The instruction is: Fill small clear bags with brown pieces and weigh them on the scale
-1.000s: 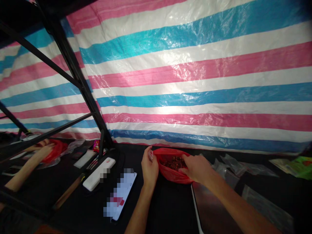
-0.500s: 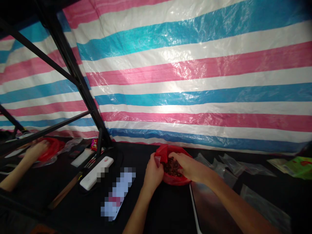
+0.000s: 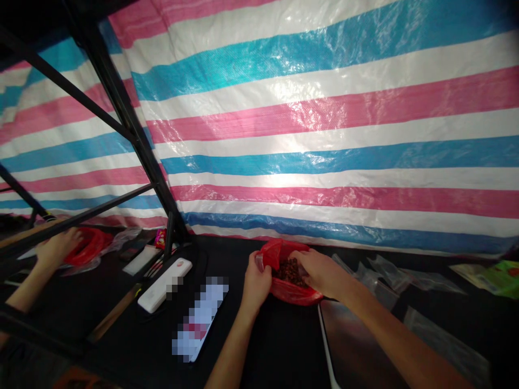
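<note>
A red plastic bag [image 3: 298, 294], spread like a bowl, holds many small dark brown pieces [image 3: 292, 272]. At its left rim is my left hand [image 3: 258, 282], closed, with a bit of clear plastic that looks like a small bag [image 3: 260, 261] showing between thumb and fingers. From the right, my right hand [image 3: 322, 272] reaches into the red bag. Its fingers are bent down among the brown pieces, and the fingertips are hidden, so what they pinch does not show.
A dark flat device with a pale edge [image 3: 327, 346] lies under my right forearm. Clear plastic bags [image 3: 395, 275] and a green packet [image 3: 505, 278] are to the right. A phone [image 3: 203, 319], a white power strip [image 3: 164, 286] and a black frame [image 3: 141, 146] stand left; beyond, another person's hand [image 3: 59, 246] works.
My right hand has shifted slightly right inside the red bag, showing more of the brown pieces. My left hand stays at the rim. The other person's hand has moved a little. The view shifts slightly.
</note>
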### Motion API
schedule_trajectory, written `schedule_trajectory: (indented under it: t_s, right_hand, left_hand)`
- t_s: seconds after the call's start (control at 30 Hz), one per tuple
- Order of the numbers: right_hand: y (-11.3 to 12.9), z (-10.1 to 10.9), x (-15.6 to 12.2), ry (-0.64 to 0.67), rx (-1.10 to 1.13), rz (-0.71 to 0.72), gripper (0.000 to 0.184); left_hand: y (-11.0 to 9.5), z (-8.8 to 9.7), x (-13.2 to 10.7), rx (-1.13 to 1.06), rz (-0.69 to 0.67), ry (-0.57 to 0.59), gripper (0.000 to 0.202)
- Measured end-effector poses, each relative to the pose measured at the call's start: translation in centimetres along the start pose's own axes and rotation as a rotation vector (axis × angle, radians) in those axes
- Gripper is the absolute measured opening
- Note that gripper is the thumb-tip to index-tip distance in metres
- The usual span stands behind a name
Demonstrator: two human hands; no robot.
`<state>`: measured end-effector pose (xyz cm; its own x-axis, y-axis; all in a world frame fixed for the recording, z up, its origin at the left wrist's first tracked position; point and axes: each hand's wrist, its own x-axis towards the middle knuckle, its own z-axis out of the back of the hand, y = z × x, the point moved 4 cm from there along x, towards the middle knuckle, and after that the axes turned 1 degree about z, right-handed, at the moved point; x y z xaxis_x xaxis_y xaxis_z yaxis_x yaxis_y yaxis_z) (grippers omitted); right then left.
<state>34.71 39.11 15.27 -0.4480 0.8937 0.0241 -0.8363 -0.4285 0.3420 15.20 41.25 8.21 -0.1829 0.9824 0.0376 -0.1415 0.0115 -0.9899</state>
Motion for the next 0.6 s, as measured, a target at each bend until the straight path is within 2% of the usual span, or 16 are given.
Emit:
schedule_trajectory:
  t_s: [0.13,0.3,0.47,0.53,0.6]
  right_hand:
    - [-0.6,-0.5,0.1,0.01,-0.011,-0.027,0.048]
    - [-1.1,-1.2,0.4,0.06,0.038,0.016,0.049]
    - [-0.8,-1.4,0.1,0.097,0.147,0.096,0.07]
    - [-1.0,-1.4,0.0,0.097,0.195,0.087,0.072]
    - [-1.4,-1.5,-0.1,0.097,0.19,0.041,0.066]
  left_hand:
    - [-0.7,0.1,-0.9,0.268,-0.021,0.035,0.055]
    - [-1.1,0.3,-1.1,0.367,-0.016,0.049,0.056]
    - [-1.0,0.5,-0.8,0.304,0.021,0.015,0.05]
    - [-0.9,0.6,-0.7,0.222,0.011,-0.013,0.046]
    - [-0.8,0.6,-0.7,0.155,-0.012,-0.042,0.042]
